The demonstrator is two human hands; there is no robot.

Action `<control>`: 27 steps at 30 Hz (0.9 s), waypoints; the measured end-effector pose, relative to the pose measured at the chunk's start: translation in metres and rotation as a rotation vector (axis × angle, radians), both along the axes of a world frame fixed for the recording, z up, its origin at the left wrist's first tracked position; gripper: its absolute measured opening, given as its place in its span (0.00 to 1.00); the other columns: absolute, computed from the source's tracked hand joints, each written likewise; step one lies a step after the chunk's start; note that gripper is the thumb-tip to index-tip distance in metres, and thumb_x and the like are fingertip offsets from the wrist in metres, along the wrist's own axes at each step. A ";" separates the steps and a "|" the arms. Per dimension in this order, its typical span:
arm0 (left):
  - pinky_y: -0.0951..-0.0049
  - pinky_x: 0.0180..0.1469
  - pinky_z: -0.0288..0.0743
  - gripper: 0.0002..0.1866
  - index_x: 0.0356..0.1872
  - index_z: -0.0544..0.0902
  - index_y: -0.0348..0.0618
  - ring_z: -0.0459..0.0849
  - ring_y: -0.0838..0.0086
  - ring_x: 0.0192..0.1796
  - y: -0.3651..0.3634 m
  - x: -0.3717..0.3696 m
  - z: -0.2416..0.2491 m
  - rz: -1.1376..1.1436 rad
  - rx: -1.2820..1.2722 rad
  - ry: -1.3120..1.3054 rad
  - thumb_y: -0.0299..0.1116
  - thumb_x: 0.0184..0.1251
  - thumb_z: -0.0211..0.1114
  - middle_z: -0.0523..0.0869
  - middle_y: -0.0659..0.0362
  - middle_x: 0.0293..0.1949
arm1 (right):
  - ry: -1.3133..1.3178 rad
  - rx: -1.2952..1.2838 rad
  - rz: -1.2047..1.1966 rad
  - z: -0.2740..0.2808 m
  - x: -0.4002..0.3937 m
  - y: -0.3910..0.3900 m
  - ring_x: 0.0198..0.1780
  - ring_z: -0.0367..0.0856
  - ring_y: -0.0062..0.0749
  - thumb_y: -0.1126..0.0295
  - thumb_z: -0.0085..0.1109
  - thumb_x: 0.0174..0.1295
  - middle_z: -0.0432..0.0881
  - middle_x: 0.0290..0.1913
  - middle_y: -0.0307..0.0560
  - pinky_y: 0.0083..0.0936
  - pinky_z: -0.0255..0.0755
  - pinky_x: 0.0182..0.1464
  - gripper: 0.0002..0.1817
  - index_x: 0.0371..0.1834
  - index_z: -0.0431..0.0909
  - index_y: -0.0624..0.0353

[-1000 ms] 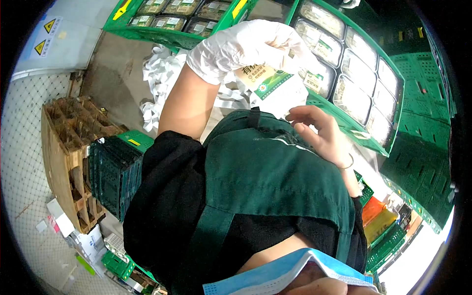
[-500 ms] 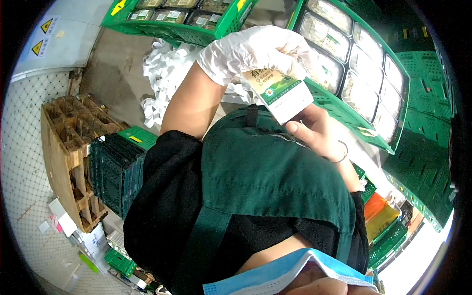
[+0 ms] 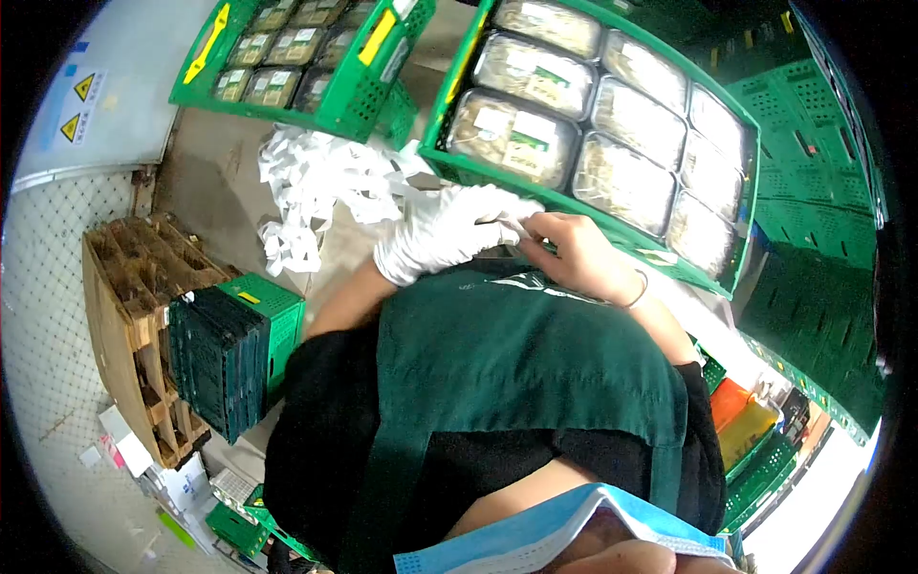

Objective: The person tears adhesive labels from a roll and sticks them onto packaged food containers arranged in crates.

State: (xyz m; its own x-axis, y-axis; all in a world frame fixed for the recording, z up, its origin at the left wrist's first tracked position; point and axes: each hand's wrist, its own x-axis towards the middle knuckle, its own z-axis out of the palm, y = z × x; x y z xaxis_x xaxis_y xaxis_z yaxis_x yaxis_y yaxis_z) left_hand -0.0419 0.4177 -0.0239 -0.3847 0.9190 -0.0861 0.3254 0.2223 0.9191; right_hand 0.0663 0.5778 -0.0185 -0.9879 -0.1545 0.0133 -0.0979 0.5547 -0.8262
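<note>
My left hand (image 3: 449,234), in a white glove, is closed with its fingertips against my right hand. My bare right hand (image 3: 579,251) has thumb and fingers pinched together at the same spot, in front of the dark green apron (image 3: 526,354). What lies between the fingertips is hidden. Just beyond my hands a green crate (image 3: 593,206) holds several clear-lidded food trays. The nearest tray (image 3: 512,139) bears a green and white label.
A second green crate (image 3: 335,115) with labelled trays stands at the far left. White strips (image 3: 320,182) lie heaped below it. Left are wooden pallets (image 3: 134,325) and stacked folded crates (image 3: 229,354). Tall green crates (image 3: 813,163) stand at the right.
The printed label cards that were between my hands no longer show. My left hand has come down and left beside my right hand. The view has shifted, bringing more of the trays into sight.
</note>
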 end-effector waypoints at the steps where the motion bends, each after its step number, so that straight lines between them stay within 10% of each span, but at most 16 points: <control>1: 0.73 0.37 0.70 0.13 0.39 0.78 0.42 0.78 0.69 0.33 0.010 0.014 -0.013 0.106 0.030 -0.036 0.35 0.52 0.61 0.81 0.54 0.32 | 0.040 -0.013 -0.032 -0.005 0.006 0.013 0.25 0.74 0.44 0.72 0.56 0.50 0.73 0.22 0.52 0.31 0.68 0.28 0.06 0.26 0.72 0.62; 5: 0.71 0.29 0.70 0.07 0.27 0.82 0.41 0.78 0.67 0.25 0.047 0.049 -0.011 0.252 0.159 0.038 0.34 0.51 0.62 0.81 0.56 0.26 | -0.007 -0.147 -0.077 -0.009 0.026 0.054 0.26 0.76 0.37 0.75 0.58 0.48 0.75 0.24 0.50 0.26 0.69 0.29 0.06 0.28 0.73 0.63; 15: 0.82 0.29 0.67 0.11 0.37 0.77 0.36 0.72 0.82 0.25 0.078 0.090 -0.001 0.588 0.134 -0.208 0.24 0.51 0.61 0.77 0.62 0.24 | 0.255 -0.114 0.017 -0.008 0.020 0.105 0.25 0.76 0.33 0.74 0.62 0.45 0.77 0.24 0.47 0.24 0.69 0.27 0.05 0.25 0.76 0.61; 19: 0.83 0.31 0.69 0.12 0.39 0.75 0.32 0.74 0.82 0.31 0.059 0.080 -0.024 0.588 0.216 -0.084 0.20 0.52 0.56 0.78 0.59 0.32 | 0.406 0.099 0.003 -0.004 -0.042 0.143 0.27 0.77 0.29 0.74 0.62 0.44 0.78 0.25 0.47 0.23 0.71 0.29 0.07 0.28 0.78 0.59; 24: 0.82 0.37 0.71 0.12 0.41 0.75 0.31 0.77 0.80 0.35 0.013 0.065 -0.042 0.981 0.165 -0.428 0.23 0.54 0.53 0.79 0.59 0.32 | 0.525 0.659 -0.168 -0.036 -0.198 0.220 0.40 0.73 0.47 0.65 0.52 0.50 0.76 0.35 0.53 0.37 0.69 0.41 0.13 0.36 0.68 0.58; 27: 0.82 0.30 0.66 0.02 0.25 0.74 0.35 0.71 0.83 0.31 -0.011 0.060 -0.047 0.937 -0.096 -0.414 0.23 0.52 0.58 0.73 0.64 0.25 | 0.316 0.873 -0.196 -0.081 -0.245 0.235 0.45 0.71 0.44 0.62 0.53 0.49 0.74 0.40 0.50 0.36 0.68 0.43 0.17 0.40 0.66 0.58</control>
